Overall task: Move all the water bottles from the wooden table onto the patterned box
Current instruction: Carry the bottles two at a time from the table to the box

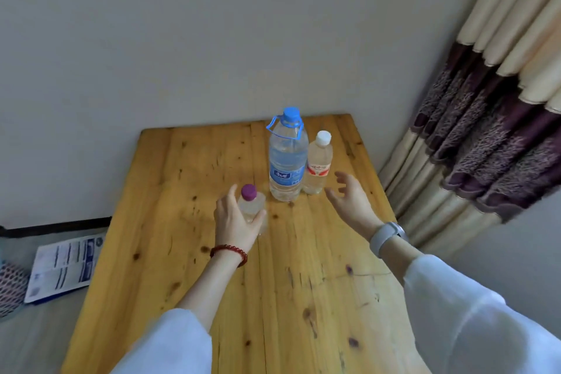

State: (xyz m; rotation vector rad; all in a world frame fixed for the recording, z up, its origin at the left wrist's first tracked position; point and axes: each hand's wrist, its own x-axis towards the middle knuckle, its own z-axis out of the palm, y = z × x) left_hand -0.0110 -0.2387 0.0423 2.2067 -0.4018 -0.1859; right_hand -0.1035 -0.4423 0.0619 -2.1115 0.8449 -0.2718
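Observation:
Three water bottles stand on the wooden table [188, 252]. My left hand [235, 223] is wrapped around a small clear bottle with a purple cap [250, 200] near the table's middle. Behind it stands a tall bottle with a blue cap, blue handle and blue label [287, 158]. Touching its right side is a shorter bottle with a white cap and red label [317, 167]. My right hand [352, 200] hovers with fingers spread just right of the white-capped bottle, not touching it. A patterned box edge [10, 285] shows at the far left, mostly out of frame.
A printed blue-and-white sheet [65, 267] lies on the low surface left of the table, beside the patterned box. A grey wall runs behind the table. A cream and purple curtain [485, 115] hangs to the right.

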